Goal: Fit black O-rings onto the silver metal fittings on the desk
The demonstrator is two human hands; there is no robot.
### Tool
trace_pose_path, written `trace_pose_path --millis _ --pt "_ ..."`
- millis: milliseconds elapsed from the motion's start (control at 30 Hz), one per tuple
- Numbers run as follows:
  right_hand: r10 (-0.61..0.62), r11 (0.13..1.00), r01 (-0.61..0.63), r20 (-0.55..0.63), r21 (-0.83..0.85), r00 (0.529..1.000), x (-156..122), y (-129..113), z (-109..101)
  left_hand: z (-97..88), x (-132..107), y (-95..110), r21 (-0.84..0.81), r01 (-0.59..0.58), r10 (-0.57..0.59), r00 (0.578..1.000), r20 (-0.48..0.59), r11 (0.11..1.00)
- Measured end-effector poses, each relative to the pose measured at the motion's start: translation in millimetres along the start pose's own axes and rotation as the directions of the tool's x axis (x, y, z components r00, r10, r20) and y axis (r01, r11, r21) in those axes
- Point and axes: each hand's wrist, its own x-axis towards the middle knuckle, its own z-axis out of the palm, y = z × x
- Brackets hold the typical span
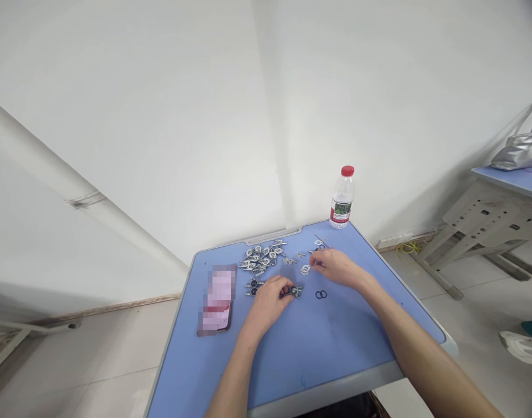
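My left hand (269,299) rests low over the middle of the blue desk, thumb and fingers closed on a small metal fitting (297,291) that sticks out to the right of the fingertips. Farther right, my right hand (333,266) has its fingertips pressed together near the desk surface; what is between them is hidden. Thin flat metal plates (305,270) lie just left of those fingertips. Two black rubber rings (320,295) lie in front of my right hand. Metal fittings with black rings (253,283) sit beside my left hand, partly covered by it.
A pile of metal fittings (259,258) lies at the back left of the desk (318,354). A phone (216,302) with a blurred screen is at the left. A red-capped water bottle (341,200) stands at the back right corner, near the wall. Another desk holds a silver bag (518,151).
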Motion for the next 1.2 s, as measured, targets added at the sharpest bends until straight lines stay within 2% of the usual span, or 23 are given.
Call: trace_pose_path --millis 67,167,300,433,533,667,800,900,1000,1133,1200 --pt "-0.127 0.988 0.126 0.007 0.088 0.992 -2.3 -7.9 3.8 -0.7 -0.3 1.1 0.013 -0.002 0.002 1.000 -0.003 1.000" --pt "-0.254 0.960 0.243 0.068 0.137 0.965 -3.9 -18.8 13.1 -2.1 -0.4 3.4 0.030 0.001 -0.001 1.000 0.000 1.000" --pt "-0.304 0.945 0.292 0.063 0.150 0.951 -3.5 -25.1 20.0 -2.9 0.1 4.9 0.045 -0.002 0.001 1.000 0.007 0.999" --pt "-0.316 0.933 0.297 0.067 0.205 0.946 -3.5 -22.6 12.6 -2.0 0.5 4.0 0.045 0.001 -0.001 1.000 0.004 0.999" --pt "-0.255 0.942 0.244 0.021 0.229 0.967 -2.9 -18.1 5.8 -1.5 0.7 3.1 0.037 -0.003 0.003 1.000 0.005 0.999" --pt "-0.058 0.987 0.064 -0.044 0.148 0.997 1.8 -12.0 7.9 -1.7 0.7 2.3 0.018 -0.005 0.005 1.000 0.007 1.000" --pt "0.103 0.994 -0.102 -0.043 0.026 0.994 9.2 -9.2 17.9 -1.7 0.2 2.2 0.012 -0.003 0.003 1.000 0.001 1.000" --pt "0.136 0.991 -0.137 -0.058 -0.008 0.989 11.4 -10.2 21.4 -1.6 -0.3 2.7 0.013 -0.001 0.001 1.000 0.005 1.000" --pt "0.068 0.997 -0.064 -0.087 0.046 0.994 8.1 -14.6 19.6 -1.8 -0.6 3.6 0.023 -0.006 0.006 1.000 0.004 1.000" --pt "-0.152 0.974 0.155 -0.034 0.166 0.988 -1.4 -23.7 17.1 -1.8 -0.5 4.2 0.055 -0.010 0.010 1.000 -0.006 0.998" --pt "-0.223 0.955 0.221 -0.011 0.198 0.975 -4.8 -27.5 19.2 -1.1 -0.3 3.5 0.072 -0.005 0.006 1.000 -0.009 0.997"
